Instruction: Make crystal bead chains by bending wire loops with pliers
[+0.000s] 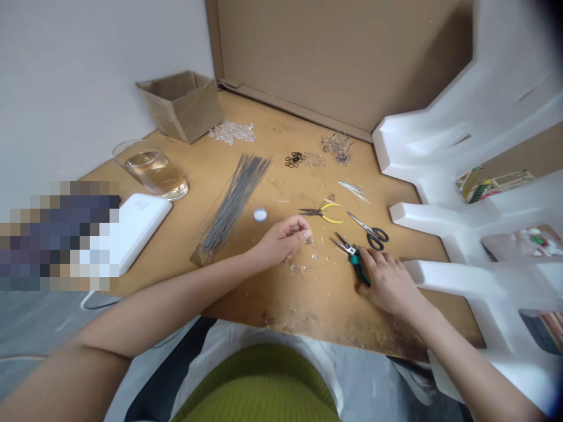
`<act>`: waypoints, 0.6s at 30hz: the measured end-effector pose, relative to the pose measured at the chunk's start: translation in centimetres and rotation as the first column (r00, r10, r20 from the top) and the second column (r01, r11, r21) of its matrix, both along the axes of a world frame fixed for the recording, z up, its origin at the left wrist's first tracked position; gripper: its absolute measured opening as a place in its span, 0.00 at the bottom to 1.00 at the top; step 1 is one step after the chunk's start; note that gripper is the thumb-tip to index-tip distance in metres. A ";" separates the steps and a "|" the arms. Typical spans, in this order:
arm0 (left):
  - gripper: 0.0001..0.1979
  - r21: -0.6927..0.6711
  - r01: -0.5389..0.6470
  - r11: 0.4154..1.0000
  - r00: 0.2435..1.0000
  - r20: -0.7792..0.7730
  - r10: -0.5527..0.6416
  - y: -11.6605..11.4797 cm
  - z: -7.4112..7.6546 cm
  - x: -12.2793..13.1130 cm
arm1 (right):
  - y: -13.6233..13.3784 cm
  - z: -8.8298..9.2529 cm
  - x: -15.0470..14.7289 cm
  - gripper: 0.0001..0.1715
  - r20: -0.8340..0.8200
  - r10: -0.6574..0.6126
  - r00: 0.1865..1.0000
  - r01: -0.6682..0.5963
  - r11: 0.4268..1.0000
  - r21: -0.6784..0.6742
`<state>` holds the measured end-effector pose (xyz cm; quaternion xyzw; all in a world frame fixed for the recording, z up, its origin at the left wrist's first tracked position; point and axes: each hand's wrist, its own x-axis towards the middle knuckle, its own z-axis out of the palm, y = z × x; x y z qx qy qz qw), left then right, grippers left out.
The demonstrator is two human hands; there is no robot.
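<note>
My left hand (285, 240) is closed in a pinch over the middle of the table. Between its fingertips is a thin wire with small clear beads (314, 257) close below; its finer detail is too small to make out. My right hand (391, 280) has its fingers around the green and black handles of needle-nose pliers (354, 258), which lie on the table with their jaws pointing up and left. Just beyond them rest black-handled scissors (375, 237). Yellow-handled pliers (328, 214) lie past my left fingertips, and a small white round lid (260, 215) is left of them.
A bundle of grey wires (237, 202) lies left of centre. Behind are clear beads (233, 132), black rings (294, 159), wire pieces (338, 146) and a cardboard box (180, 105). A glass of liquid (152, 170) stands left, near a white power bank (143, 225). White foam (422, 275) edges the right side.
</note>
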<state>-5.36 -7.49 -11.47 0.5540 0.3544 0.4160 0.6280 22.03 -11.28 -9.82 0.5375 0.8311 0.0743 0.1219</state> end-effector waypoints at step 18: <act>0.06 0.377 -0.042 0.925 0.911 -0.365 0.190 -1.3 0.6 -0.1 | -0.3 7.8 -3.0 0.15 -0.165 -0.113 0.980 0.052 0.941 -0.335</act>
